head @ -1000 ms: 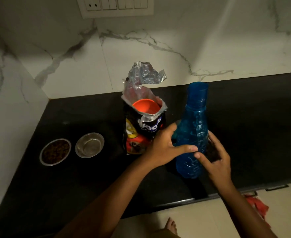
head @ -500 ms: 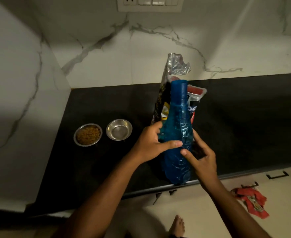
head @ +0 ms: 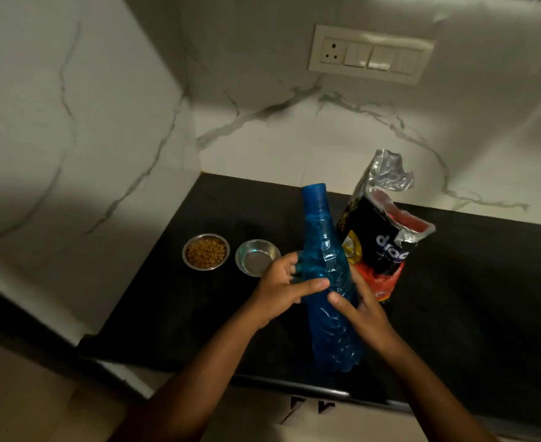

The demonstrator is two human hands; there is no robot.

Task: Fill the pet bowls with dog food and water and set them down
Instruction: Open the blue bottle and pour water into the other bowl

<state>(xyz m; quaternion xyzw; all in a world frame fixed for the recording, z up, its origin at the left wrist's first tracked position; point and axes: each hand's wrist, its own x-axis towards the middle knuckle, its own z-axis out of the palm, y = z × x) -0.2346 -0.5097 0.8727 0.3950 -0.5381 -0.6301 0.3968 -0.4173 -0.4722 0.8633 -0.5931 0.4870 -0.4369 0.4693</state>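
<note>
A tall blue plastic water bottle (head: 323,250) with its blue cap on is held above the black counter (head: 470,298), tilted slightly left. My left hand (head: 281,288) grips its middle from the left and my right hand (head: 358,311) grips it from the right. To the left stand two small steel bowls: one (head: 206,251) holds brown dog food, the other (head: 256,257) looks empty and is partly hidden by my left hand. The opened black dog food bag (head: 380,237) stands upright just behind the bottle.
Marble walls close the counter's left side and back. A switch panel (head: 369,54) sits on the back wall. The counter's front edge (head: 294,382) runs below the bottle, with floor beneath.
The bottle has come up off the counter and shifted left toward the bowls, both hands still on it. The view has swung, so the bowls and bag now sit further right.
</note>
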